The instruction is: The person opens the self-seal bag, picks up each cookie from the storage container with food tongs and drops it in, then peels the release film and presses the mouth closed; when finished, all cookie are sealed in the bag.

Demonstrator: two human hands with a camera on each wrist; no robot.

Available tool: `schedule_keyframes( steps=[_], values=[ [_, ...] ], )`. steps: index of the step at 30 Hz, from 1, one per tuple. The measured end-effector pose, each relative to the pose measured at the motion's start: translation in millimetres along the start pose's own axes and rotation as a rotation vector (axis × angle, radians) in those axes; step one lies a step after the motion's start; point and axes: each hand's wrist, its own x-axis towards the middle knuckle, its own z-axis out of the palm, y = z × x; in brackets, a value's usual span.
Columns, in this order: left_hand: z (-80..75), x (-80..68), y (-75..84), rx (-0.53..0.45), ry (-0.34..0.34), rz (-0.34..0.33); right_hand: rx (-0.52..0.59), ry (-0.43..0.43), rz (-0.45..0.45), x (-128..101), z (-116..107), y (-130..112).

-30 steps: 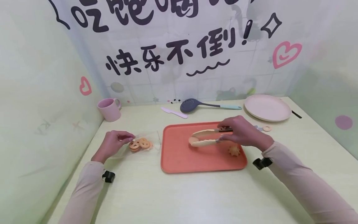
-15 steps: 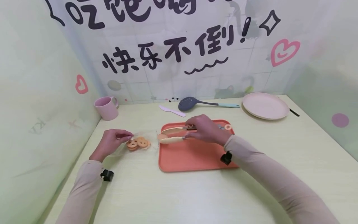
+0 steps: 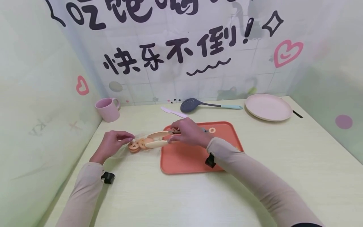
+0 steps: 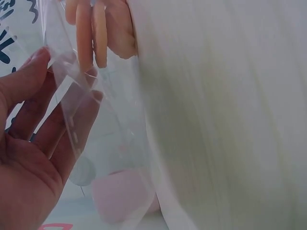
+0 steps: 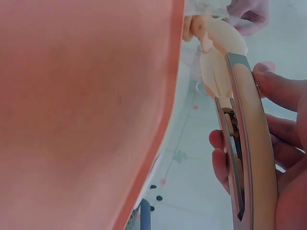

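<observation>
My left hand [image 3: 111, 145] pinches the edge of a clear plastic bag [image 4: 120, 120] lying left of the tray. Several round cookies [image 3: 134, 147] are inside it; in the left wrist view some stand edge-on behind the film. My right hand [image 3: 189, 133] grips a pair of tongs [image 5: 256, 139] with cream-coloured tips. Those tips [image 3: 156, 144] reach past the tray's left edge to the bag's mouth, around a pale cookie [image 3: 149, 140] beside the bagged ones. Whether the tongs still squeeze that cookie is unclear. The right forearm covers part of the red tray [image 3: 184, 162].
Along the back lie a pale purple knife [image 3: 173, 112], a slotted spoon [image 3: 190, 105] and a pink plate [image 3: 267, 107]. A pink mug [image 3: 107, 110] stands at the back left. Walls rise behind and on both sides.
My right hand has carried the tongs, with a cookie between their tips, leftward from over the tray to the bag's mouth. The left hand stays at the bag.
</observation>
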Motion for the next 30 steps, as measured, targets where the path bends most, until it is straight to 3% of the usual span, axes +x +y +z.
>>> schedule_keyframes(
  steps=[16,23,30],
  values=[
    [-1.6,1.3,2.9,0.000,0.010,0.006,-0.078,0.030,-0.013,27,22,-18],
    [-1.9,1.4,2.7,0.019,0.031,-0.008,-0.108,-0.010,0.016,35,28,-24],
    [0.3,2.5,-0.5,0.010,0.009,-0.025,-0.111,-0.037,0.048,32,27,-25]
  ],
)
